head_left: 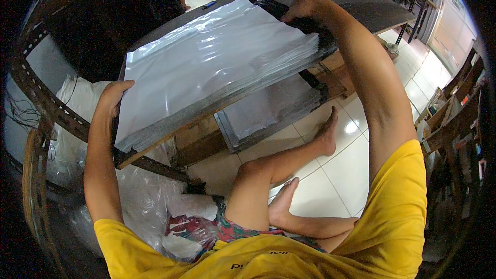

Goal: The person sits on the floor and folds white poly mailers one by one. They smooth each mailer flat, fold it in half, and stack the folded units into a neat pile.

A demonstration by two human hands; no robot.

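A thick stack of glossy white plastic sheets [201, 62] lies slanted on a low dark table, its layered edges facing me. My left hand [114, 95] holds the stack's left side, thumb over the top edge and the other fingers mostly hidden. At the far right corner, my right hand [304, 10] is closed on black plastic [271, 6] that shows beside and behind the stack. Its fingertips are partly hidden.
The dark tabletop [356, 8] stretches beyond the stack, with a blue pen [209, 5] on it. Below is a second white plastic stack [268, 108]. Clear plastic wrapping [139, 196] heaps at my left. A metal shelf frame [49, 95] stands at far left. White tiles [330, 181] cover the floor.
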